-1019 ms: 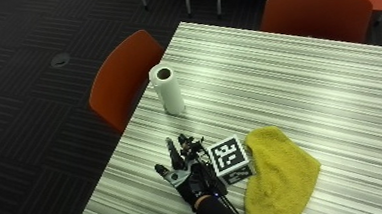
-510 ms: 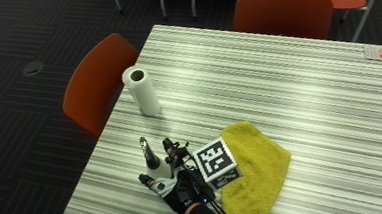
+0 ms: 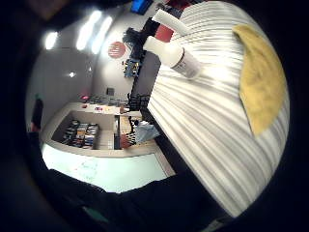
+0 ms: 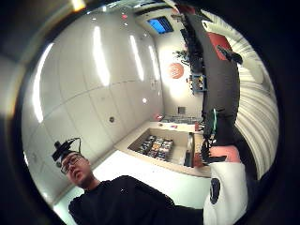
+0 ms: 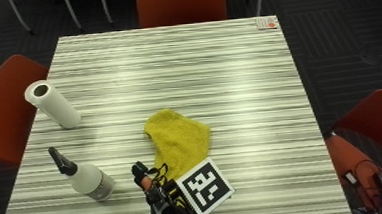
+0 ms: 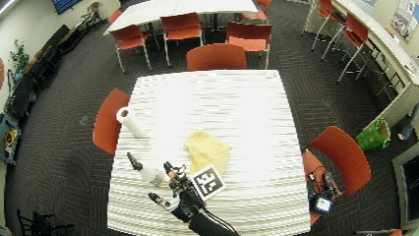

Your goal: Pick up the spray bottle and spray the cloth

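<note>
Tabletop [image 5: 228, 64] is a rectangle w/ pale grey-and-white streaked laminate, set on dark patterned carpet [image 5: 346, 32]; wide outside view shows a big room w/ a second, similar table [image 6: 190, 7] further back and a counter [image 6: 373, 39] w/ chairs along one side. Going left to right across the table: 1 red chair [image 5: 1, 116] at the left edge, then 1 paper towel roll [image 5: 52, 104] standing upright nr that edge, then 1 spray bottle [image 5: 83, 174], white body w/ black trigger head, upright on the table nr the front-left, just beside the gloved right hand [image 5: 157, 191] but apart from it. Hand hovers over the front edge, fingers spread and fairly straight, holding nothing; palm faces toward the bottle. Next, 1 yellow cloth [image 5: 178, 140] lies crumpled and flat abt mid-table, just beyond the hand. Little-finger palm view shows bottle and cloth both on the striped surface, a label on the bottle's body too small to read. Far right corner has 1 small white card [image 5: 267, 23] w/ a red dot, text not legible. Chairs right at this table: 4 counted, 1 left, 1 at the far end [image 5: 182, 5], 2 on the right [image 5: 372, 126]; more around the back table.
</note>
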